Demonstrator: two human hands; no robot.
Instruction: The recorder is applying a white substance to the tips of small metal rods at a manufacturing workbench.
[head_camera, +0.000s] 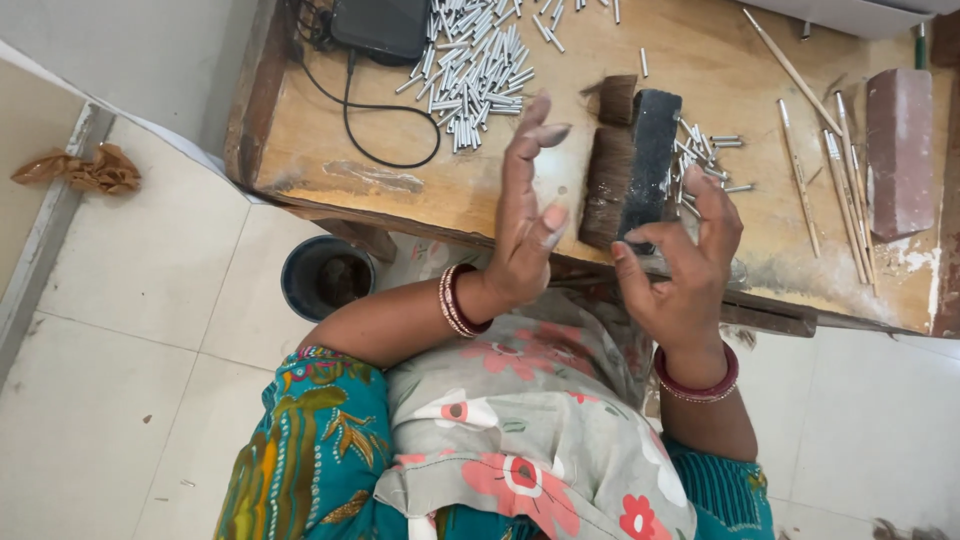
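Sitting at a low wooden table (690, 60), a person holds both hands up over its near edge, close to a dark block (650, 160) with brown bristle tufts (606, 185) lying against its side. The left hand (525, 225) is open with its fingers spread and holds nothing, and the right hand (685, 270) is half curled with its fingertips near a few small metal tubes (705, 150); I cannot tell if it pinches anything. A big pile of metal tubes (480, 70) lies farther back, and thin wooden sticks (835, 170) lie beside a reddish brick (900, 150).
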